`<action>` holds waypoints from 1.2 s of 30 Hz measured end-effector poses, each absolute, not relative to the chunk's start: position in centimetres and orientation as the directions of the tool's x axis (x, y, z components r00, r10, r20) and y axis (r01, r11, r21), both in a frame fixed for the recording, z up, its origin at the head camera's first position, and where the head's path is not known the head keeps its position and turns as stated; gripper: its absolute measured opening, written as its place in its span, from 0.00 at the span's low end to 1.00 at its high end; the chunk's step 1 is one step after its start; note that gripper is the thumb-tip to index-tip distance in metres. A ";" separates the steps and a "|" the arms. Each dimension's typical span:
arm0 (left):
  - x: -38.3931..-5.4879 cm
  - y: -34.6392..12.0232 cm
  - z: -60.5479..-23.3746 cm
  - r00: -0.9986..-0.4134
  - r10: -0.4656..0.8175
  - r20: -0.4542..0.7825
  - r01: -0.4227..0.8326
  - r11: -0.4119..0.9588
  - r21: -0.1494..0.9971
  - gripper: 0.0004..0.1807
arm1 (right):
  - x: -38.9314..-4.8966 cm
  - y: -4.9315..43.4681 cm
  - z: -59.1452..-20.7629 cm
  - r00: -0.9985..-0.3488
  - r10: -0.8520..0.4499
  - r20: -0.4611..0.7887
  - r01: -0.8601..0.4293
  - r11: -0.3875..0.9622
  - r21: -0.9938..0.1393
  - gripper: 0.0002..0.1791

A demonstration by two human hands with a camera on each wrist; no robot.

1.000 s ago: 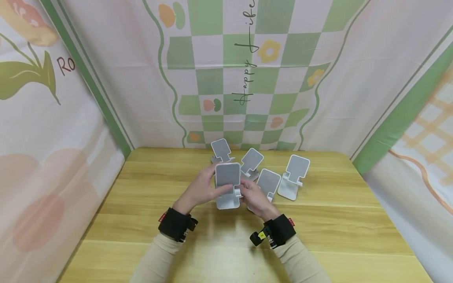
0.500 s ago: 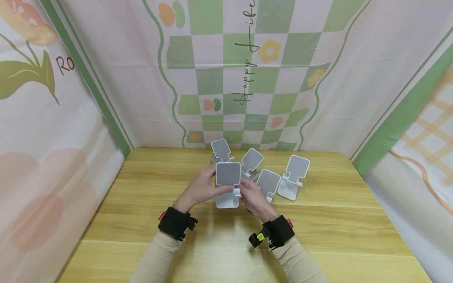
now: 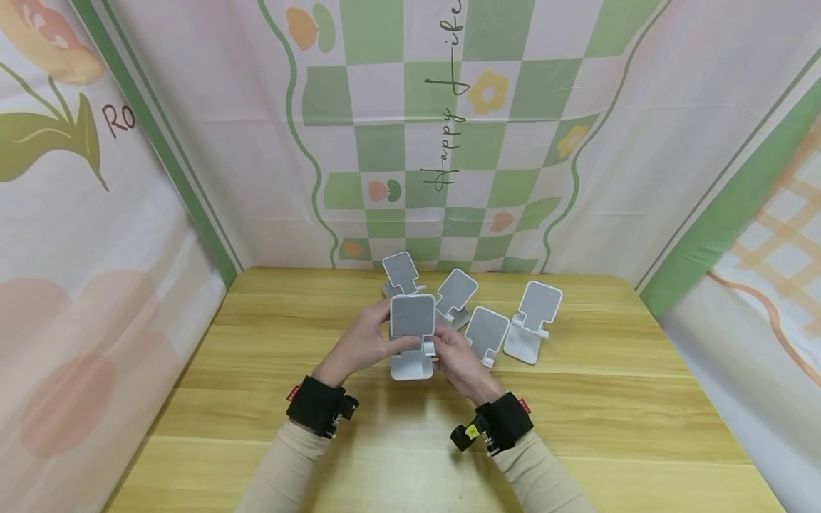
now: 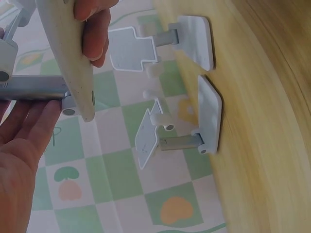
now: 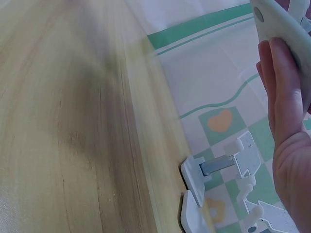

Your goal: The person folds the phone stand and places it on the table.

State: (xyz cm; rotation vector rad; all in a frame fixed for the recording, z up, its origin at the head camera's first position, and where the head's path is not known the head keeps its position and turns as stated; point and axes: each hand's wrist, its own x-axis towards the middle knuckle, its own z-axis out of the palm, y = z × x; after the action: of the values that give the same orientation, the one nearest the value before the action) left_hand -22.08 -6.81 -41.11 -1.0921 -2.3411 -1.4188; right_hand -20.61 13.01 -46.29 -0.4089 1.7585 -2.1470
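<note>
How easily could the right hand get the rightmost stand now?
Probably not at once: the right hand grips the held stand, and another stand sits between that hand and the rightmost stand. Once freed, passing along the near side looks possible.

Light wood-grain table (image 3: 641,427). On it, unfolded, bases down: grey-and-white rear-left stand (image 3: 400,271), rear-centre stand (image 3: 457,288), front-centre stand (image 3: 487,330), base mostly hidden, and rightmost stand (image 3: 540,303). Grouped toward back edge.
</note>
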 end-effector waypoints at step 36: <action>-22.2 -6.4 -41.7 -0.716 0.420 0.557 0.696 0.375 0.612 0.25 | -20.4 12.9 -46.9 -0.890 -0.456 0.002 0.094 -0.187 -0.978 0.25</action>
State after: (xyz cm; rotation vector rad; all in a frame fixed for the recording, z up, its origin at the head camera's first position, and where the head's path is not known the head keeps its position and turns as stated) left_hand -22.15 -6.38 -41.72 -0.9813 -2.3320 -1.2641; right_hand -20.44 12.93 -46.86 -0.4183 1.7249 -2.1338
